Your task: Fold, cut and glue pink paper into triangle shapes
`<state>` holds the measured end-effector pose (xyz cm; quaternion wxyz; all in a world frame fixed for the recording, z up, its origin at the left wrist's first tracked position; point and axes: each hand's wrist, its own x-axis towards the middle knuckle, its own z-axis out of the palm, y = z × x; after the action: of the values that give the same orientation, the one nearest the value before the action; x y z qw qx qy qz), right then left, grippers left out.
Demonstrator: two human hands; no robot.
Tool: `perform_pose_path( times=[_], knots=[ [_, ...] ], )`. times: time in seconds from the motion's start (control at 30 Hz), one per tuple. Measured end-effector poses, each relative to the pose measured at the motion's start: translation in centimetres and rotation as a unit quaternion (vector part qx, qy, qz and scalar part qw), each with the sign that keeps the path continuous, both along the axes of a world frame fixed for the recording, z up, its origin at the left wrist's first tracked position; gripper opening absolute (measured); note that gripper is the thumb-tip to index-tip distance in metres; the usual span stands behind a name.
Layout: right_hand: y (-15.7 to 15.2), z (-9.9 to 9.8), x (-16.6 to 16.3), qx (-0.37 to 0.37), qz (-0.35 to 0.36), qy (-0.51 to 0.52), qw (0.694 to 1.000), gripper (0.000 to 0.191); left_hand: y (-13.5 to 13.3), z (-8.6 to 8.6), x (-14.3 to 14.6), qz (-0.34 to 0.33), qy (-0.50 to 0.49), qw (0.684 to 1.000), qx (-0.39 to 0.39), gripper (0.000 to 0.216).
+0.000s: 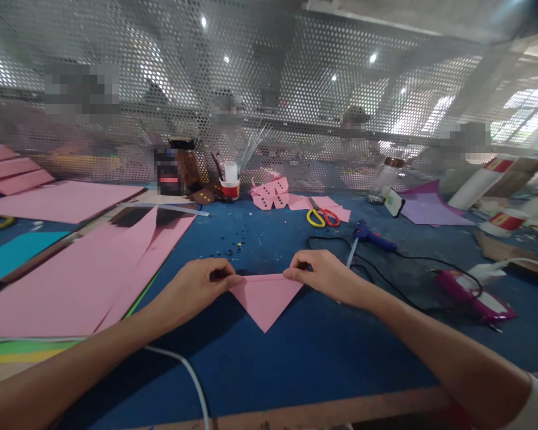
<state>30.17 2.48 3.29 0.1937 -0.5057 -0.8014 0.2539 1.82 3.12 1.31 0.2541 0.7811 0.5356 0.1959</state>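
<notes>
A pink paper triangle [265, 301] points toward me over the blue tabletop [251, 370], with a narrow folded strip along its far edge. At its upper left corner, my left hand [208, 279] pinches the paper between thumb and fingers. My right hand [316, 272] pinches the same edge near the upper right corner. Beyond the hands lie small dark bits [237, 243] scattered on the table. A pair of scissors [321, 216] with one yellow and one red handle loop rests further back, beside pink paper scraps [336, 206].
Large pink sheets [63, 275] cover the left side. A blue glue gun [374, 237] and its black cord lie right, near a magenta power strip [475, 295]. At the back stand a paper cup of tools [229, 188], a brown jar [188, 167] and a perforated metal screen [287, 107].
</notes>
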Motion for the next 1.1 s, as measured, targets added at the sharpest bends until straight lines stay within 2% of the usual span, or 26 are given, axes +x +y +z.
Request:
perform_pose_path(
  times=[0.2,0.33,0.53,0.8,0.97,1.1],
  knots=[
    [0.9,-0.2,0.9,-0.009,-0.008,-0.008,1.000,0.021,1.2,-0.5,-1.1,-0.020,-0.008,1.000,-0.014,0.029],
    [1.4,-0.3,1.2,-0.007,-0.037,-0.031,0.999,0.027,1.9,-0.9,-1.6,0.008,0.009,1.000,-0.017,0.034],
    [1.7,-0.3,1.4,0.004,-0.065,-0.037,0.997,0.036,2.5,-1.0,-2.1,0.040,0.007,0.999,0.004,0.030],
    [2.2,-0.4,2.1,-0.004,-0.035,-0.004,0.999,0.032,3.7,-0.2,-2.9,-0.023,-0.042,0.999,-0.022,0.035],
    [2.5,-0.6,2.3,0.017,-0.067,-0.028,0.997,0.041,4.2,-0.1,-3.4,0.000,-0.026,0.999,-0.043,0.033],
    [2.6,-0.7,2.3,0.015,-0.065,-0.021,0.998,0.042,4.7,-0.4,-3.8,-0.004,-0.035,0.998,-0.053,0.030]
  ],
)
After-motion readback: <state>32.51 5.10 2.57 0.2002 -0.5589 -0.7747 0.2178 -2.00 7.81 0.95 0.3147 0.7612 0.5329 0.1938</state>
